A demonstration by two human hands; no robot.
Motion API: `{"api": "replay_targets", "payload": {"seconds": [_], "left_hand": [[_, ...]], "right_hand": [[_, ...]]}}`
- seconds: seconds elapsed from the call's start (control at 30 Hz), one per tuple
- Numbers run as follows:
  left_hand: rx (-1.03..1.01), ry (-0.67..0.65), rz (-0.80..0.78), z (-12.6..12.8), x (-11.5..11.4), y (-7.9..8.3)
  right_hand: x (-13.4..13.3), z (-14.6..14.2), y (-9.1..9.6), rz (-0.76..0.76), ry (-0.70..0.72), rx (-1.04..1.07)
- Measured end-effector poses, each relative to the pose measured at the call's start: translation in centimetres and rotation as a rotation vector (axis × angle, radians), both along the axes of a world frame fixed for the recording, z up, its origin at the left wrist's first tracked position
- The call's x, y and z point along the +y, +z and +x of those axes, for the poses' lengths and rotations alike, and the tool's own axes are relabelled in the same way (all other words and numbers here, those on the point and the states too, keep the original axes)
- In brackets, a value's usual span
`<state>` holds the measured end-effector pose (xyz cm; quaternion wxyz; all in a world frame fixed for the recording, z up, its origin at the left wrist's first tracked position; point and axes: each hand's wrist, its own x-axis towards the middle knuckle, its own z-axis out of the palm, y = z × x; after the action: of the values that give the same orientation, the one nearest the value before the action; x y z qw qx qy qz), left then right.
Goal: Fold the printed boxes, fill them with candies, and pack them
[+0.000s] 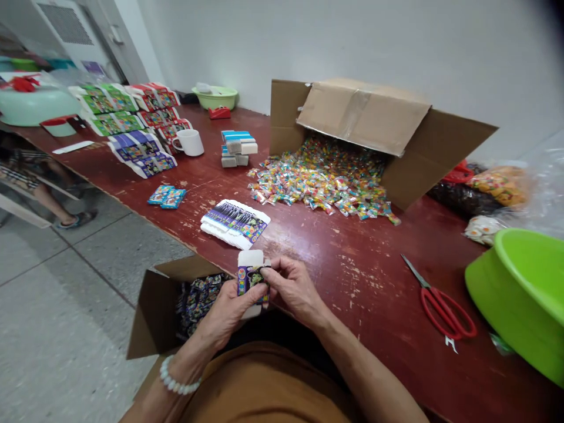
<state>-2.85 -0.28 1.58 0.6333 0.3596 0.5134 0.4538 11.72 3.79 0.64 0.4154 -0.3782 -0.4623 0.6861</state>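
A small printed paper box (249, 275) with a white flap sticking up is held at the table's near edge. My left hand (229, 311) cups it from below and is closed on it. My right hand (294, 289) pinches its right side with the fingertips. A stack of flat printed box blanks (235, 222) lies on the red table just beyond my hands. Further back, a pile of wrapped candies (321, 179) spills from a tipped cardboard carton (379, 126).
Red scissors (440, 305) and a green basin (524, 294) lie to the right. An open carton of filled boxes (194, 296) stands below the table edge at left. A white mug (189, 142), stacked packs (132, 126) and another basin (217, 96) are at the far left.
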Motion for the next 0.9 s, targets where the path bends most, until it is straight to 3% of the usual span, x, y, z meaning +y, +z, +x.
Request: {"api": "replay_targets", "payload": {"seconds": [0.1,0.17,0.3,0.43,0.57,0.73,0.9], "left_hand": [[0.084,0.141,0.096,0.2,-0.1,0.1],[0.071,0.212,0.152,0.4,-0.4,0.4],[0.119,0.190,0.210,0.4,-0.8,0.7],[0.095,0.144,0.197,0.0,-0.6,0.7],[-0.008,0.066,0.128,-0.4,-0.2,0.6],[0.102,0.076,0.159,-0.3,0.0,0.3],[0.194,0.064,0.228,-0.8,0.3,0.1]], "right_hand": [[0.2,-0.1,0.2,0.128,-0.170,-0.102],[0.4,-0.1,0.5,0.133,-0.213,-0.105],[0.3,-0.3,0.3,0.143,-0.250,-0.043],[0.1,-0.6,-0.8,0.146,-0.207,0.044],[0.2,-0.2,-0.9,-0.009,-0.107,0.072],[0.9,0.3,0.0,-0.053,-0.068,0.034],[1.7,0.3,-0.1,-0.056,-0.019,0.126]]}}
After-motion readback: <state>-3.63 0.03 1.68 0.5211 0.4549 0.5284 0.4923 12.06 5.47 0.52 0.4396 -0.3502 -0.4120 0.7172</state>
